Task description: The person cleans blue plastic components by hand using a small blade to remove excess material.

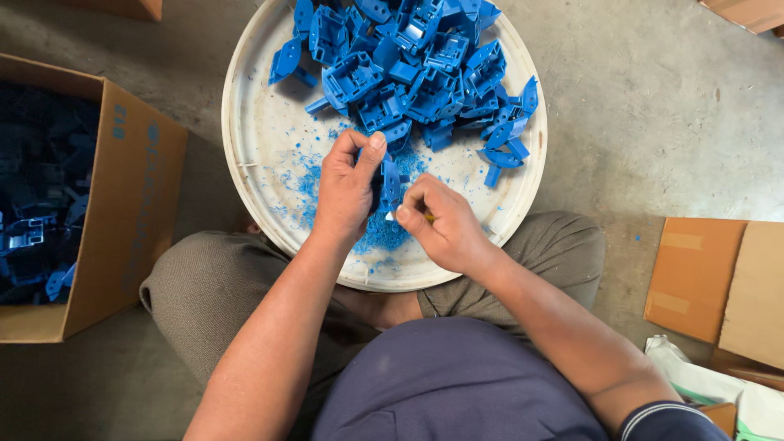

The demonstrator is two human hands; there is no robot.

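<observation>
My left hand [347, 188] grips a blue plastic part [391, 181] upright over the near side of a round white tray [253, 155]. My right hand [441, 224] pinches a small tool with a yellowish handle [426, 217] whose tip touches the part's lower edge. Blue shavings [384, 233] lie on the tray under both hands. A heap of several similar blue plastic parts [408, 65] fills the tray's far half. The tray rests on my crossed legs.
An open cardboard box [122, 196] at the left holds more blue parts [33, 237]. Flat cardboard pieces [719, 282] lie at the right, with white bags [702, 380] below them. Bare concrete floor [653, 106] surrounds the tray.
</observation>
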